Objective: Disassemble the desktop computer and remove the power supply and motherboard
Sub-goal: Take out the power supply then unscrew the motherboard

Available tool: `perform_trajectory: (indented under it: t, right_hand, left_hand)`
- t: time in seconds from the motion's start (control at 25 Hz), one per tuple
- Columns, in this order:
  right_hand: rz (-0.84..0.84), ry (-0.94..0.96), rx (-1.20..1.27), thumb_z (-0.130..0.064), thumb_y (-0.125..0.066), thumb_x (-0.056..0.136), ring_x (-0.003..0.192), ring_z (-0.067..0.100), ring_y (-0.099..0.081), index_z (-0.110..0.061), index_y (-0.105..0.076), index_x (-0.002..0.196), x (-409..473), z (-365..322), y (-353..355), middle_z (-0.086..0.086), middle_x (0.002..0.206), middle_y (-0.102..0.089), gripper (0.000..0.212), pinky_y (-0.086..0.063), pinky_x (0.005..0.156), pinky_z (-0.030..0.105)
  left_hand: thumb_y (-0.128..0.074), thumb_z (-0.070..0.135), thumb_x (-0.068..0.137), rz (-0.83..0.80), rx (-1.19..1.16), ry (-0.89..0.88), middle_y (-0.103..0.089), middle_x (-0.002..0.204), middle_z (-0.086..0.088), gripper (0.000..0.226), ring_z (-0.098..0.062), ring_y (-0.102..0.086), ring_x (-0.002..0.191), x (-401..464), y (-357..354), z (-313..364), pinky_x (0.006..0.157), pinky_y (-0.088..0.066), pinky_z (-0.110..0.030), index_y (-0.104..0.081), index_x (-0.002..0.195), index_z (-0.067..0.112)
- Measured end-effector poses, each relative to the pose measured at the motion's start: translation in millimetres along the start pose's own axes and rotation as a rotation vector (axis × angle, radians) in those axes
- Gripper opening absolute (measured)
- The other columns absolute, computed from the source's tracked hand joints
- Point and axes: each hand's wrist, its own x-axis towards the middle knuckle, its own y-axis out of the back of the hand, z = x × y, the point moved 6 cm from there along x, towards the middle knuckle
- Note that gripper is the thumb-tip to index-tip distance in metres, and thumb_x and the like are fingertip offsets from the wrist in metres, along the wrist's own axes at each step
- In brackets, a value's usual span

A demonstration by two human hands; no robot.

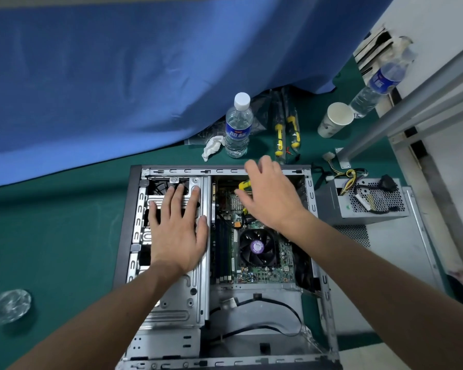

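- Head view, nearest first: the open computer case (pixel 329 303) lies on its side on the green mat (pixel 51 222); the bay at its near end stands empty, only loose black cables crossing it.
- The left hand (pixel 178 231) lies flat and spread on the metal drive cage (pixel 187 297), palm down, gripping nothing, apparently steadying the chassis.
- The motherboard (pixel 254 271) is still inside, its cooler fan (pixel 257 247) upward. I judge it thin, stiff and fragile: lift by its edges, not by the fan or components.
- The right hand (pixel 271 193) hovers over the board's far end, fingers loosely open, wrist bent down; a yellow screwdriver handle (pixel 244 185) shows beneath it, but whether it is gripped I cannot tell.
- The power supply (pixel 364 201), a heavy rigid box by the look of it, sits outside to the right, wires trailing.
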Motion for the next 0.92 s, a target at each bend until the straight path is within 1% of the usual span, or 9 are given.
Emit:
perform_trajectory:
  t: [0.08, 0.2, 0.28, 0.36, 0.44, 0.52, 0.72, 0.8, 0.92]
  right_hand:
    - [-0.038, -0.109, -0.036, -0.039, -0.042, 0.102, 0.093, 0.028, -0.053, -0.012, -0.039, 0.127, -4, 10, -5, 0.012, 0.119, -0.042, 0.037, -0.046, 0.07, 0.036]
    - [-0.012, -0.043, 0.107, -0.014, -0.054, 0.096, 0.103, 0.024, -0.042, -0.014, -0.044, 0.12, -3, 9, -3, 0.005, 0.116, -0.043, 0.026, -0.044, 0.087, 0.039]
    - [-0.038, 0.001, 0.184, 0.004, -0.059, 0.084, 0.106, 0.02, -0.034, -0.017, -0.046, 0.116, -2, 8, -1, -0.001, 0.112, -0.043, 0.04, -0.041, 0.092, 0.038]
    - [-0.047, -0.011, 0.127, -0.009, -0.061, 0.088, 0.105, 0.021, -0.037, -0.016, -0.045, 0.118, -2, 7, 0, 0.001, 0.115, -0.042, 0.035, -0.044, 0.087, 0.038]
    - [-0.073, -0.089, -0.051, -0.035, -0.047, 0.1, 0.09, 0.026, -0.047, -0.014, -0.04, 0.124, -4, 10, -3, 0.009, 0.119, -0.041, 0.033, -0.046, 0.069, 0.038]
    - [-0.097, -0.102, -0.106, -0.03, -0.039, 0.104, 0.079, 0.027, -0.046, -0.013, -0.037, 0.125, -7, 10, -7, 0.013, 0.12, -0.043, 0.028, -0.041, 0.062, 0.038]
    - [-0.051, 0.089, 0.116, 0.003, -0.055, 0.087, 0.106, 0.021, -0.035, -0.016, -0.045, 0.122, -3, -6, -2, 0.002, 0.119, -0.043, 0.041, -0.042, 0.091, 0.038]
    - [-0.024, 0.061, 0.079, -0.014, -0.057, 0.092, 0.103, 0.023, -0.041, -0.015, -0.043, 0.123, -3, -11, -1, 0.004, 0.115, -0.044, 0.034, -0.046, 0.084, 0.038]
    - [-0.027, -0.107, -0.118, -0.051, -0.037, 0.1, 0.08, 0.026, -0.053, -0.014, -0.039, 0.118, -2, -7, -1, 0.007, 0.099, -0.052, 0.041, -0.041, 0.056, 0.035]
  left_hand:
    - [-0.022, 0.047, 0.097, -0.001, 0.003, -0.001, -0.025, 0.159, -0.007, 0.061, -0.022, -0.008, 0.15, 1, -1, 0, 0.119, -0.007, -0.054, -0.021, 0.155, 0.028]
    - [-0.022, 0.047, 0.097, 0.005, 0.007, 0.0, -0.025, 0.159, -0.007, 0.061, -0.022, -0.008, 0.15, 1, -2, -1, 0.119, -0.006, -0.053, -0.021, 0.155, 0.028]
    - [-0.023, 0.047, 0.097, 0.01, 0.009, -0.003, -0.026, 0.159, -0.007, 0.061, -0.022, -0.009, 0.15, 1, -2, -2, 0.118, -0.006, -0.053, -0.022, 0.154, 0.028]
    - [-0.023, 0.047, 0.097, 0.011, 0.004, -0.006, -0.026, 0.159, -0.007, 0.061, -0.022, -0.009, 0.15, 1, -1, -1, 0.118, -0.006, -0.053, -0.022, 0.154, 0.028]
    - [-0.024, 0.047, 0.097, 0.008, -0.007, -0.005, -0.026, 0.159, -0.007, 0.061, -0.022, -0.009, 0.15, 1, -1, -1, 0.119, -0.007, -0.054, -0.022, 0.155, 0.028]
    - [-0.023, 0.047, 0.097, 0.006, -0.008, -0.005, -0.026, 0.159, -0.007, 0.061, -0.022, -0.009, 0.15, 1, -1, -1, 0.119, -0.007, -0.055, -0.022, 0.155, 0.028]
    - [-0.023, 0.047, 0.097, 0.007, 0.001, -0.006, -0.025, 0.159, -0.007, 0.061, -0.022, -0.007, 0.15, 1, -1, -1, 0.119, -0.006, -0.054, -0.021, 0.155, 0.028]
    - [-0.024, 0.047, 0.097, 0.008, 0.004, -0.006, -0.025, 0.159, -0.006, 0.06, -0.022, -0.007, 0.15, 1, -1, -1, 0.119, -0.006, -0.053, -0.021, 0.155, 0.028]
    - [-0.024, 0.047, 0.098, 0.012, 0.008, -0.007, -0.024, 0.159, -0.006, 0.06, -0.021, -0.007, 0.15, 1, -1, -1, 0.119, -0.005, -0.053, -0.02, 0.155, 0.029]
